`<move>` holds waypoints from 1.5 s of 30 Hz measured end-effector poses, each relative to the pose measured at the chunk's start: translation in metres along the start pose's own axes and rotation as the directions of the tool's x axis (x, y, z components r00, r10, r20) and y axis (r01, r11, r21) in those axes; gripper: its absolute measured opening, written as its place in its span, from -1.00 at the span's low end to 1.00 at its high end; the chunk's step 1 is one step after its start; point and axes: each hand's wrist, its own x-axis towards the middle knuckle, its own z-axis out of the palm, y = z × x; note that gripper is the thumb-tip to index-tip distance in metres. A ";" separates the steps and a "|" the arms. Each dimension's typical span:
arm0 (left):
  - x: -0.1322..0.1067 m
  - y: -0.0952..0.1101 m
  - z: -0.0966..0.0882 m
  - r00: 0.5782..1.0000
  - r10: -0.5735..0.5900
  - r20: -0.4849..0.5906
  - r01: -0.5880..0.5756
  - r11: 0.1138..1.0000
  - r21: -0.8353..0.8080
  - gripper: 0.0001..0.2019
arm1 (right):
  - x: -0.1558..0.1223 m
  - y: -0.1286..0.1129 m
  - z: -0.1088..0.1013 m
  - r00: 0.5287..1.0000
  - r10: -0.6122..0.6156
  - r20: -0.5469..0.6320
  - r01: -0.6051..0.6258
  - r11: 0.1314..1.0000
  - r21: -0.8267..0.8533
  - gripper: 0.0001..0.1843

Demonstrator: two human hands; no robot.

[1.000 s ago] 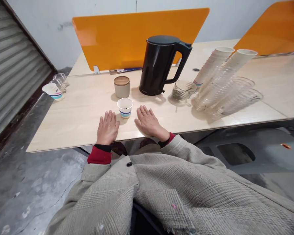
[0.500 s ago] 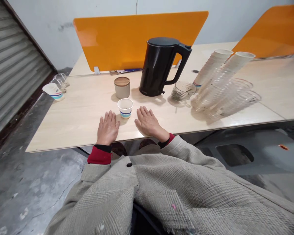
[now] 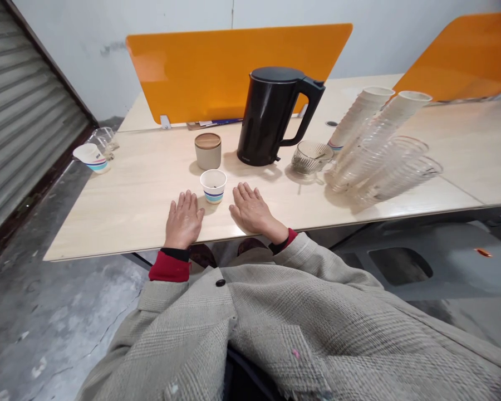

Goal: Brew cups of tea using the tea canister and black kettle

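Note:
My left hand [image 3: 184,221] lies flat, palm down, near the front edge of the light wooden table [image 3: 121,223], holding nothing. My right hand [image 3: 254,210] rests palm down on the tabletop too, fingers stretched out and no object under it that shows. Between the two hands, a little farther back, stands a paper cup [image 3: 213,187] with blue stripes and small dark bits inside; neither hand touches it. Just behind the cup is a grey canister [image 3: 207,156] with a wooden lid. A black electric kettle [image 3: 266,120] stands behind my right hand, its handle to the right.
Right of the kettle sits a ribbed glass cup [image 3: 311,158]. Beyond it lean stacked paper cups [image 3: 361,114] and stacked clear plastic cups [image 3: 394,172]. Another paper cup [image 3: 91,157] stands at the left edge. An orange divider [image 3: 192,72] crosses the back.
Both hands and all the objects have stayed in place. Only the camera view has shifted very slightly.

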 end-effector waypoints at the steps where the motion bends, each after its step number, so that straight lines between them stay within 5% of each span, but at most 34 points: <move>1: 0.000 0.000 0.000 1.000 -0.001 0.000 0.001 1.000 0.000 -0.34 | 0.000 0.000 0.001 1.000 -0.001 -0.004 0.001 1.000 0.000 -0.25; 45: 0.001 -0.001 0.000 1.000 0.004 0.000 -0.004 1.000 -0.023 -0.33 | 0.000 0.001 0.001 1.000 -0.002 0.002 0.002 1.000 0.009 -0.24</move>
